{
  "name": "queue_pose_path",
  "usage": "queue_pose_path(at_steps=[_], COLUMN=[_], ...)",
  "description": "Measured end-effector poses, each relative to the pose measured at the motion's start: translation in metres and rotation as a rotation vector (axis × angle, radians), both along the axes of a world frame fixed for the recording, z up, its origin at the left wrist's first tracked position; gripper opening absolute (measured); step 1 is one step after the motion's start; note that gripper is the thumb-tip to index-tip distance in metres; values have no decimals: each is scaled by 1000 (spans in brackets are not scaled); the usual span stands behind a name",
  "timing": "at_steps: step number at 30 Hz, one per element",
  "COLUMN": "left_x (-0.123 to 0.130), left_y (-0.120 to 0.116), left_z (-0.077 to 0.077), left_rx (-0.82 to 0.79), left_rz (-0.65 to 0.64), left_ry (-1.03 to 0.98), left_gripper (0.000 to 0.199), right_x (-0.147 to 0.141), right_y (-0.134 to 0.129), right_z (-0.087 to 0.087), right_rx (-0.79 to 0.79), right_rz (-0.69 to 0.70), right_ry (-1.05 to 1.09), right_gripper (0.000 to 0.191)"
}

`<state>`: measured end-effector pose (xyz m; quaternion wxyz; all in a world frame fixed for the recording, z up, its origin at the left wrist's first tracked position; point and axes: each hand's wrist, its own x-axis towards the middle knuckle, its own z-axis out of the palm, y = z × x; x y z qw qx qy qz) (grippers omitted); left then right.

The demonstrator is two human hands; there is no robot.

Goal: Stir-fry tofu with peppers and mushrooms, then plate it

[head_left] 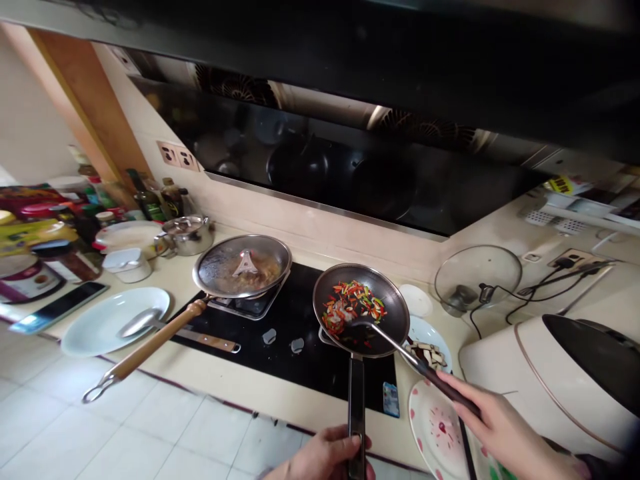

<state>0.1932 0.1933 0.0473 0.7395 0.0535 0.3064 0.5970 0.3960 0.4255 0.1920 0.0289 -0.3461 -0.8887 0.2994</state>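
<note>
A pale counter (230,380) runs along a light wall, with a black glass hob (295,300) let into its middle. A dark range hood (320,180) slants above the back edge, and light floor tiles (165,427) show beyond the front edge. Toward the hob's right end sits an open pan (393,312) of chopped red, green and pale pieces (353,297). The left hand (340,452) is wrapped around its handle (357,400), which juts over the counter's front edge; the right hand (485,403) is closed around the dark grip of a spatula (425,371) whose head rests among the pieces.

On the hob's left end, a wooden-handled pan (155,343) wears a glass lid (223,265). An oval plate (93,330) with a spoon (140,323) lies near the front edge on the left, beside a phone (57,308); jars and bottles crowd the back left corner. At the right end stand a white appliance (525,373) and a patterned plate (425,427), with another glass lid (480,267) upright near the wall.
</note>
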Motion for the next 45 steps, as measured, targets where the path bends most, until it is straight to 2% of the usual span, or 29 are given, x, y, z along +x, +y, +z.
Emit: queue_pose_path(at_steps=[4, 6, 7, 9, 12, 14, 15, 17, 20, 22, 23, 25, 29, 31, 33, 36, 38, 40, 44, 45], left_x=[1, 1, 1, 1, 2, 2, 2, 2, 1, 0, 0, -1, -4, -5, -6, -6, -5, -4, -3, -4], left_y=[-1, 0, 0, 1, 2, 2, 2, 2, -1, -2, -3, -4, -5, -5, -6, -6, -7, -7, -7, -7], left_z=[-1, -3, -4, -6, -9, -10, -10, -11, -10, -10, -9, -9, -11, -11, -11, -6, -1, 6, 17, 18], left_rx=[-15, -25, -28, -28, -25, -30, -31, -30, -23, -20, -20, -16, -4, -6, 0, 3, -18, -49, -93, -94], left_rz=[-8, -16, -15, -8, -4, 4, 7, 8, 1, 6, 8, 12, 14, 12, 12, 6, -2, 8, 27, 23], left_ry=[16, 20, 21, 20, 17, 19, 22, 24, 40, 55, 56, 48, 38, 40, 41, 32, 25, 12, -15, -15], left_gripper=[52, 55, 56, 57, 56, 57, 57, 58, 58, 58, 57, 57, 51, 49, 49, 50, 51, 48, 42, 42], right_x=[-77, -95, -92, -68, -12, 8, 8, -13, -67, -86, -86, -65, 2, 6, -18, -74, -90, -72, 19, 33], right_y=[12, 19, 22, 25, 24, 18, 14, 6, 5, 14, 20, 32, 41, 37, 31, 25, 26, 31, 43, 46], right_z=[-36, -46, -47, -40, -14, 1, 4, 1, -18, -29, -31, -28, 0, 10, 9, -6, -10, -1, 42, 49], right_rx=[232, 318, 329, 274, 51, -80, -105, -64, 125, 216, 237, 214, -2, -58, -24, 116, 168, 151, 86, 87], right_rz=[8, -18, -22, -21, -52, -49, -28, 53, 129, 85, 44, -18, -36, -20, 10, 10, 3, 29, 36, 28], right_ry=[51, 8, -12, -9, 53, 55, 55, 63, 82, 71, 54, 11, -49, -44, -2, 61, 53, 28, -58, -81], right_gripper=[51, 52, 53, 54, 50, 46, 45, 45, 48, 49, 50, 51, 54, 53, 51, 51, 51, 50, 49, 47])
